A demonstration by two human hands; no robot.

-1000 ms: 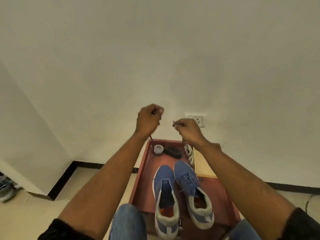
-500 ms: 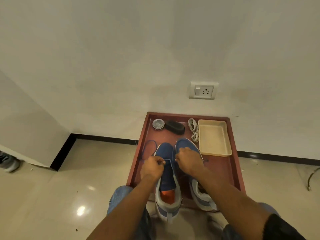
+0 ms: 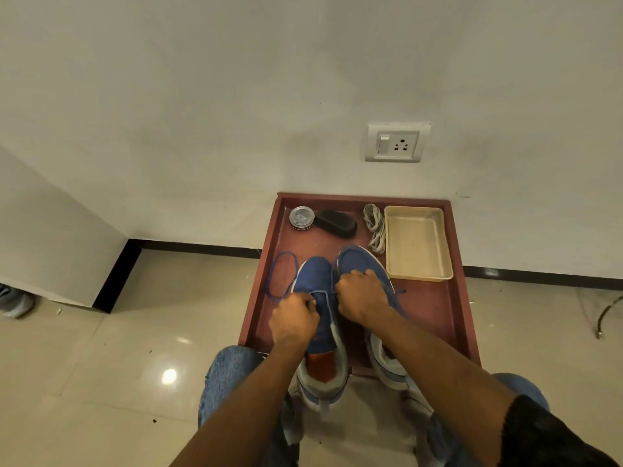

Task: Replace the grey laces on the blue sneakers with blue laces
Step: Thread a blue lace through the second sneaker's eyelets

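At the far left of the red tray (image 3: 261, 278) we see the slack of the blue lace (image 3: 281, 278) lying in a loose loop beside the left sneaker (image 3: 315, 274). Our left hand (image 3: 293, 320) is curled at that shoe's left eyelets, seemingly pinching the lace, though the fingertips are hidden. A short span of lace crosses the tongue to our right hand (image 3: 362, 298), also curled and apparently pinching the other end between the two shoes. The right sneaker (image 3: 362, 261) sits just beside, already wearing blue lace as far as we can tell. Further right, the grey laces (image 3: 374, 227) lie bundled near the cream basket (image 3: 418, 244).

As we judge it, the risks are uneven ends if we pull one side harder, the loose loop snagging or twisting as it feeds through, and the unweighted shoe sliding toward us under tension.
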